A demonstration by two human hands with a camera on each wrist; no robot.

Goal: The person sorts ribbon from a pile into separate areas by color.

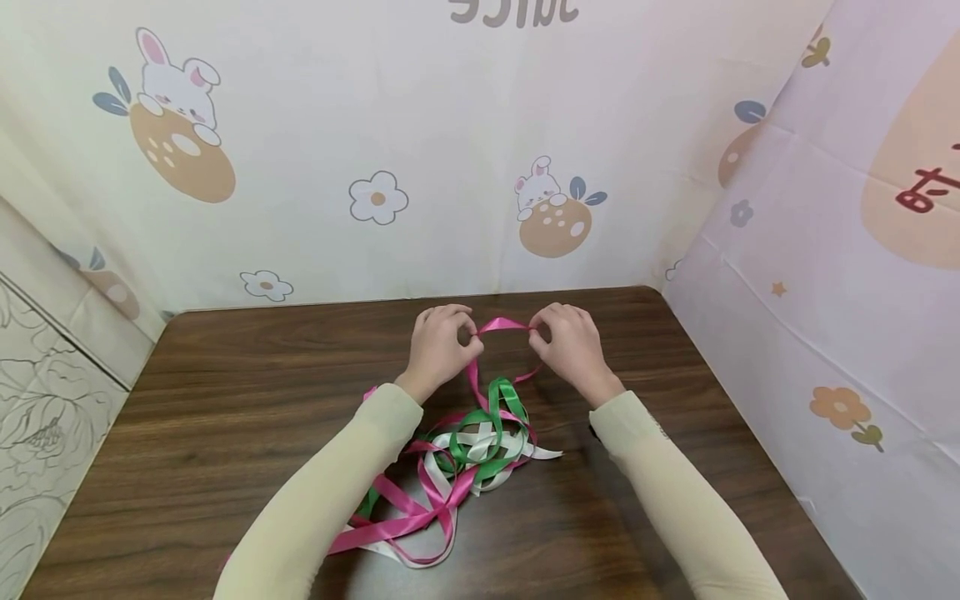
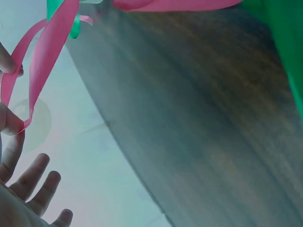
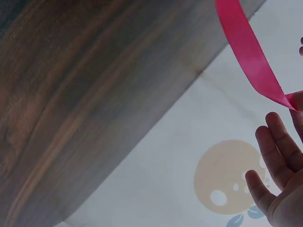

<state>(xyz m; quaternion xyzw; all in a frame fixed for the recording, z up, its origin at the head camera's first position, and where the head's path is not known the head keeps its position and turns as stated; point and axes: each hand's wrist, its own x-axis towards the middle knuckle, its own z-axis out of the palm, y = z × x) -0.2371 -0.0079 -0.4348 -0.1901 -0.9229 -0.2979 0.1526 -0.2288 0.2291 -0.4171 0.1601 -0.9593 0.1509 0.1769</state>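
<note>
A pink satin ribbon [image 1: 503, 324] is stretched between my two hands above the far part of the table. My left hand [image 1: 441, 343] pinches it between thumb and forefinger, the other fingers spread away in the left wrist view. On the other side my right hand [image 1: 570, 343] pinches the same ribbon; its thumb and fingertip lie at the right edge of the right wrist view. From both hands the pink ribbon hangs down toward a loose tangle of green ribbon [image 1: 497, 400], white ribbon [image 1: 545, 454] and more pink ribbon lying below.
The tangle spreads over the dark wooden table [image 1: 247, 392] toward the near left, partly behind my left sleeve [image 1: 337, 475]. A printed cloth [image 1: 450, 125] with rabbits and flowers hangs behind the table, and another cloth [image 1: 847, 333] stands along the right side.
</note>
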